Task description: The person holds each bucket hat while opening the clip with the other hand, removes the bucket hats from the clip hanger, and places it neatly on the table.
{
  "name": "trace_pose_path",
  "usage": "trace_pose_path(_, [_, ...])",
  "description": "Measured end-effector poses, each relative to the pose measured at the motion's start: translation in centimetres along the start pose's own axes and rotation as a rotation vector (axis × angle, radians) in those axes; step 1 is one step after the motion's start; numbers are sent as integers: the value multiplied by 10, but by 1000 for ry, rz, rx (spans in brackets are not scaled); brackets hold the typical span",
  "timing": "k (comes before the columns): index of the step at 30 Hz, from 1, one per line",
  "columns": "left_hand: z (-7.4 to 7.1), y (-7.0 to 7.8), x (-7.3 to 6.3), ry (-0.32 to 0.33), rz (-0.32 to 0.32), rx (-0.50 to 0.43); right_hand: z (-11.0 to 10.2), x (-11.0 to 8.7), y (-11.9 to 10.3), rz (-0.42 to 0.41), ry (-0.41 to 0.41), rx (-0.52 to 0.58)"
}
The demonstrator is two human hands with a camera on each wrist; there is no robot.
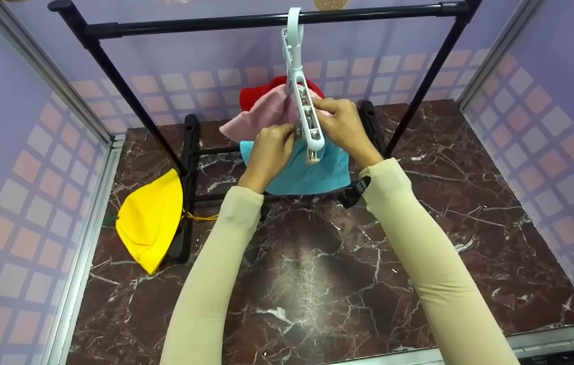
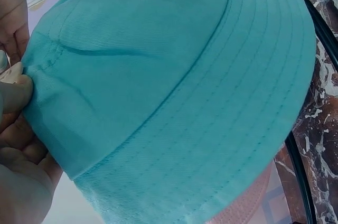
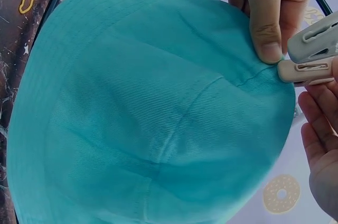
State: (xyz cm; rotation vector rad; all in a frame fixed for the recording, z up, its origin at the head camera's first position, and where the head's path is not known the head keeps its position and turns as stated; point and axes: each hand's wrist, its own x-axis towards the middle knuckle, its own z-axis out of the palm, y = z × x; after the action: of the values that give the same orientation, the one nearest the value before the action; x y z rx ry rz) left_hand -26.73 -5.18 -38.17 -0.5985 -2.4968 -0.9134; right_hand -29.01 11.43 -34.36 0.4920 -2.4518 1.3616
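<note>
A white clip hanger point(image 1: 312, 124) hangs by its hook from the black rail. Below it is a turquoise bucket hat point(image 1: 312, 175), which fills most of both wrist views. My left hand point(image 1: 270, 152) pinches the hat's crown between thumb and fingers, clearly seen in the right wrist view point(image 3: 264, 12). A beige clothespin point(image 3: 306, 71) meets the crown beside that thumb. My right hand point(image 1: 343, 126) holds this clothespin from the other side, its fingers partly cut off in the right wrist view. Behind the turquoise hat hang a pink hat point(image 1: 266, 114) and a red hat point(image 1: 251, 96).
A yellow hat point(image 1: 150, 218) with a yellow cord point(image 1: 201, 217) is at the left foot of the black rack point(image 1: 206, 23). Another beige clip point(image 1: 313, 156) hangs at the hanger's near end. Purple patterned walls point(image 1: 23, 167) enclose the dark marble-look floor point(image 1: 307, 284).
</note>
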Motion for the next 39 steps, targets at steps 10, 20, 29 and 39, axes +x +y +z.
trace_pose_path(10, [1,-3,-2,-4,-2,1,-1,-1,1,-12,6,34])
trace_pose_path(20, [1,-5,-5,-8,-8,2,1,-1,2,-13,7,29])
trace_pose_path(29, [0,-6,-6,-21,-13,-12,1,-1,2,-13,10,22])
trace_pose_path(39, [0,-9,-9,-27,-8,-32,2,-2,2,-5,-11,17])
